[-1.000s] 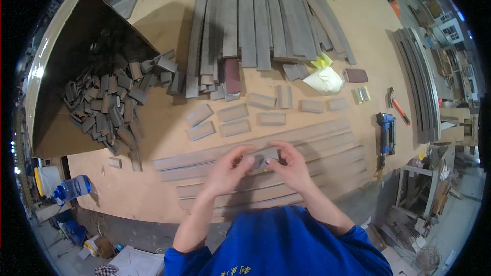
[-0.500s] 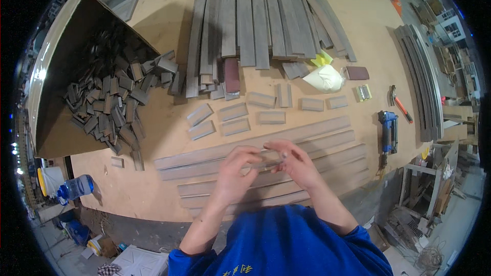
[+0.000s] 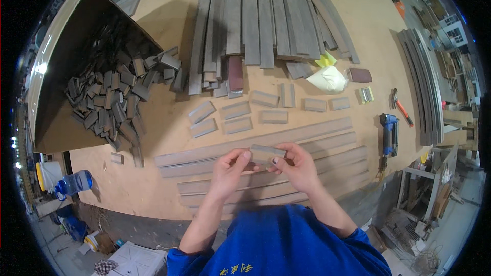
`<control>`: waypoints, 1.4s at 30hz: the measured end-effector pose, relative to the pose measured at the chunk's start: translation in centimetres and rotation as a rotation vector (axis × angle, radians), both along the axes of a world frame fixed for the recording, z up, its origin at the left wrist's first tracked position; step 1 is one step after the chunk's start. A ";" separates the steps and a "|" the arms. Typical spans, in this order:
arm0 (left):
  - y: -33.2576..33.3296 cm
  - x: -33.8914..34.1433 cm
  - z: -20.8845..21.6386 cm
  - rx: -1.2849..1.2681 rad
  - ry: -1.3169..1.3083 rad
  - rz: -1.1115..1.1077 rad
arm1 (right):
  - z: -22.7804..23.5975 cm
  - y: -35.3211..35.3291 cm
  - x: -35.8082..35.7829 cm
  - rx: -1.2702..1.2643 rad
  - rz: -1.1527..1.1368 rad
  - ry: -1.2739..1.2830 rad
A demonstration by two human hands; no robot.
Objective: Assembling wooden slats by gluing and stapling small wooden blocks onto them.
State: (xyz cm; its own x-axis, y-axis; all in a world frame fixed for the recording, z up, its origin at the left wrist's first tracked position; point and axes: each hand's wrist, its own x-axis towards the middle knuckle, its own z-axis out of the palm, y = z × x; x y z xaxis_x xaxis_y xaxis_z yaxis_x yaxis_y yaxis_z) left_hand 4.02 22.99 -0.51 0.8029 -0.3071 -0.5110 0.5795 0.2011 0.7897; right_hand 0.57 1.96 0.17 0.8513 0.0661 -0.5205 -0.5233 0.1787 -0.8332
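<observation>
A short grey wood block point(image 3: 267, 152) is held up between my two hands, its long side running left to right. My left hand point(image 3: 232, 169) pinches its left end with thumb and fingers. At the other end, my right hand point(image 3: 296, 167) grips it, thumb on the near face. Beneath both hands lie several long grey-brown wood strips point(image 3: 204, 188), side by side. Beyond them, several short wood blocks like the held one, such as a grey block point(image 3: 273, 117), are spread on the wooden tabletop point(image 3: 138, 194).
A tipped cardboard box point(image 3: 53, 66) spills many short blocks at left. Long grey boards point(image 3: 250, 20) are stacked at the back. At right are a blue nail gun point(image 3: 389, 135), red-handled pliers point(image 3: 403, 108) and a white bag point(image 3: 328, 79). A blue water bottle point(image 3: 76, 184) stands off the left edge.
The block between my hands has turned, so its broad face now shows. My fingers have shifted from arched over it to pinching its ends.
</observation>
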 end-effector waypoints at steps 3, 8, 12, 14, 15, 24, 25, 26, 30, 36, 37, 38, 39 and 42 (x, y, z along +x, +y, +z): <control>-0.2 0.2 0.1 0.155 -0.107 -0.009 | 0.6 0.9 -0.5 -0.019 -0.035 -0.088; -0.7 0.4 0.1 0.285 -0.091 0.072 | 0.5 2.0 -1.6 -0.149 0.028 -0.198; 0.1 0.5 0.0 0.206 -0.117 0.024 | -1.4 1.1 -1.0 -0.067 -0.009 -0.133; 1.4 1.0 -0.8 0.158 -0.130 -0.002 | -1.4 1.1 -0.8 -0.134 0.010 -0.142; 2.8 1.9 -1.9 0.258 -0.143 0.071 | -1.3 1.2 -0.5 -0.209 0.025 -0.155; 18.2 10.5 -10.8 0.654 -0.105 0.576 | -2.0 0.7 -1.3 -0.241 0.136 -0.109; 19.1 10.8 -11.8 0.659 -0.108 0.594 | -2.1 1.0 -1.4 -0.235 0.151 -0.117; 20.1 11.0 -12.7 0.908 -0.250 0.507 | -2.2 1.3 -1.5 -0.243 0.154 -0.120; 18.3 12.9 -10.4 1.304 -0.369 0.213 | -2.7 1.8 -1.4 -0.294 0.163 -0.128; 18.5 14.1 -9.9 1.159 -0.383 0.193 | -2.6 2.2 -0.7 -0.348 0.234 -0.146; 19.1 14.6 -9.8 1.193 -0.333 0.199 | -2.5 2.3 -0.7 -0.347 0.244 -0.152; 20.0 15.1 -9.9 1.195 -0.331 0.211 | -2.5 2.3 -0.7 -0.365 0.256 -0.144; 21.4 15.7 -10.2 1.456 -0.511 0.265 | -2.5 2.4 -0.6 -0.383 0.270 -0.139; 23.1 18.0 -8.9 1.806 -0.532 0.302 | -3.1 2.1 -0.7 -0.430 0.268 -0.131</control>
